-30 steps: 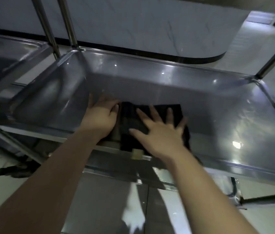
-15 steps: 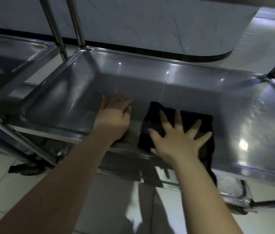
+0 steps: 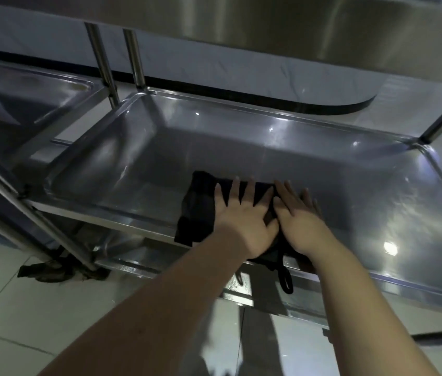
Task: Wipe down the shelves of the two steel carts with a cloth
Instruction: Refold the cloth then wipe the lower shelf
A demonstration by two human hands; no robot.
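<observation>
Risk: the folded black cloth (image 3: 200,210) overhangs the near rim of the shallow steel cart shelf (image 3: 133,147), its loop dangling below. A stroke toward the near side would likely drag it off. Left hand (image 3: 244,221) and right hand (image 3: 299,226) press flat on it side by side, fingers straight; the cloth's left part lies uncovered.

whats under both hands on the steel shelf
A black cloth, pressed on the shiny steel cart shelf by the left hand and right hand; its middle is hidden beneath them.
</observation>
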